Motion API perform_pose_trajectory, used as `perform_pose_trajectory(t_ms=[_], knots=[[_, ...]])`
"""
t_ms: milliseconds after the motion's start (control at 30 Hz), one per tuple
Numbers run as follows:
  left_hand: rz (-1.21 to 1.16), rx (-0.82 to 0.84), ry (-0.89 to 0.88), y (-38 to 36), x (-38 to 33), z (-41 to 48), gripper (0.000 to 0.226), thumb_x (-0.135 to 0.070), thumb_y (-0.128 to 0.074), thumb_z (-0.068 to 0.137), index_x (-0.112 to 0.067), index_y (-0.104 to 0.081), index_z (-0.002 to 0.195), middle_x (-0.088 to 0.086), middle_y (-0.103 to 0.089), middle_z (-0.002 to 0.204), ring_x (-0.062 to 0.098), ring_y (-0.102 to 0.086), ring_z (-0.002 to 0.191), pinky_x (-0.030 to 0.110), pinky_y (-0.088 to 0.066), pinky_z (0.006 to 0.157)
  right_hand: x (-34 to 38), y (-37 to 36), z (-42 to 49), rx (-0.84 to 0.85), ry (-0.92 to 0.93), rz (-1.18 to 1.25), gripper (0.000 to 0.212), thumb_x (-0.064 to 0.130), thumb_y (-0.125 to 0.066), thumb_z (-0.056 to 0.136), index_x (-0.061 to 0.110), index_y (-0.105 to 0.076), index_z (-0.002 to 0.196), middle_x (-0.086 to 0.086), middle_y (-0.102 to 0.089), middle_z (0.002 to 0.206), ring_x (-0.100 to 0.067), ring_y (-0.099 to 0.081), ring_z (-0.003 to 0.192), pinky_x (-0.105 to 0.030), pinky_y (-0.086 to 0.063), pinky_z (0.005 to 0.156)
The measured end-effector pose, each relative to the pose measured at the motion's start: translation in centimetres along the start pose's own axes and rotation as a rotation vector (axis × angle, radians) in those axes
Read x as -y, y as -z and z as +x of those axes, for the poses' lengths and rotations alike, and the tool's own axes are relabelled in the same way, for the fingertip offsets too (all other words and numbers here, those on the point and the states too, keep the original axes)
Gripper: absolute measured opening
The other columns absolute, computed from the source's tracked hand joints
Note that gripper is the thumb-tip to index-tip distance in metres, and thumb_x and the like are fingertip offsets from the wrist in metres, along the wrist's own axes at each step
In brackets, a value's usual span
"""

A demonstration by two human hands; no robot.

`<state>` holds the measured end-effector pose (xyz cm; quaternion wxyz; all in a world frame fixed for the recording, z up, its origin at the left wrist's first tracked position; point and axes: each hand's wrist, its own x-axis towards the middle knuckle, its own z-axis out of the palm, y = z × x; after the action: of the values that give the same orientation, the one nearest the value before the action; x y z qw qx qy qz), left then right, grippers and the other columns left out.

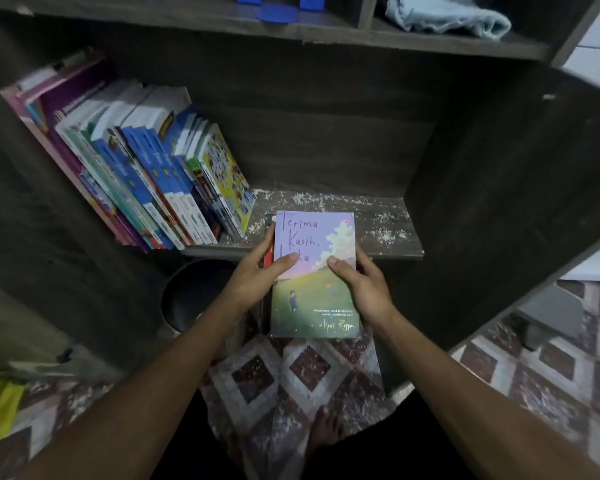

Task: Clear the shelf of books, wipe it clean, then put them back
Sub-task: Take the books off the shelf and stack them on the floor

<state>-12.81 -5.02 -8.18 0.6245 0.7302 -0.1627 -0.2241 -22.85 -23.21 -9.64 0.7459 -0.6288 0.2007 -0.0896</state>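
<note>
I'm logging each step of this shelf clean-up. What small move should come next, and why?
Probably draw the purple-covered book and those under it back and set them on the tiled floor. The left hand and right hand grip it at the shelf board edge; leaning books are on it, and the board looks speckled, so clearing seems unfinished.

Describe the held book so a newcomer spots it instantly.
Start at the dark wooden bookshelf, at its white-speckled lower shelf. At that shelf's front edge, right of the leaning books, the left hand and right hand hold one book flat, cover up. It alone shows a lilac sky over a green field.
</note>
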Motion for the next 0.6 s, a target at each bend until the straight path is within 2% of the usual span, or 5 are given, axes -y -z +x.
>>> perform_pose_trajectory(t_ms=[67, 167, 367, 500, 600], knots=[[-0.004, 0.031, 0.041, -0.6, 1.8, -0.5, 0.073, -0.035, -0.071, 0.085, -0.044, -0.032, 0.146, -0.021, -0.057, 0.130, 0.003, -0.053, 0.121, 0.029, -0.043, 0.104, -1.3, 0.4, -0.9, -0.019, -0.029, 0.000, 0.057, 0.027, -0.077, 0.084, 0.031, -0.056, 0.137, 0.001, -0.073, 0.117, -0.025, -0.071, 0.104, -0.051, -0.053, 0.098], [-0.023, 0.057, 0.075, -1.3, 4.2, -1.1, 0.071, -0.028, -0.068, 0.089, -0.041, -0.030, 0.147, -0.017, -0.057, 0.129, -0.001, -0.056, 0.113, 0.014, -0.047, 0.089, -3.4, 1.0, -1.8, -0.051, -0.067, 0.000, 0.046, 0.022, -0.075, 0.086, 0.034, -0.063, 0.128, 0.000, -0.073, 0.117, -0.025, -0.071, 0.105, -0.049, -0.054, 0.097], [-0.013, 0.095, 0.212, -2.8, 10.3, -0.2, 0.081, -0.057, -0.077, 0.071, -0.050, -0.038, 0.142, -0.017, -0.061, 0.129, 0.007, -0.057, 0.120, 0.038, -0.046, 0.104, -8.2, 2.1, -1.4, -0.106, -0.169, -0.066, 0.051, 0.031, -0.080, 0.078, 0.044, -0.064, 0.124, 0.007, -0.073, 0.116, -0.020, -0.071, 0.103, -0.042, -0.055, 0.095], [-0.036, 0.088, 0.258, -3.9, 14.0, 1.7, 0.065, -0.028, -0.070, 0.088, -0.041, -0.039, 0.144, -0.014, -0.064, 0.122, 0.006, -0.060, 0.113, 0.033, -0.047, 0.102, -11.2, 3.1, 0.3, -0.134, -0.246, -0.048, 0.042, 0.017, -0.075, 0.086, 0.024, -0.065, 0.127, -0.001, -0.075, 0.111, -0.024, -0.072, 0.100, -0.038, -0.058, 0.090], [-0.030, 0.110, 0.271, -4.6, 17.1, 3.8, 0.058, -0.021, -0.067, 0.090, -0.041, -0.042, 0.138, -0.017, -0.064, 0.116, 0.000, -0.061, 0.106, 0.025, -0.049, 0.097, -13.9, 3.5, 2.3, -0.151, -0.288, -0.048, 0.040, 0.015, -0.074, 0.086, 0.018, -0.065, 0.126, -0.005, -0.075, 0.109, -0.029, -0.071, 0.100, -0.041, -0.058, 0.091]])
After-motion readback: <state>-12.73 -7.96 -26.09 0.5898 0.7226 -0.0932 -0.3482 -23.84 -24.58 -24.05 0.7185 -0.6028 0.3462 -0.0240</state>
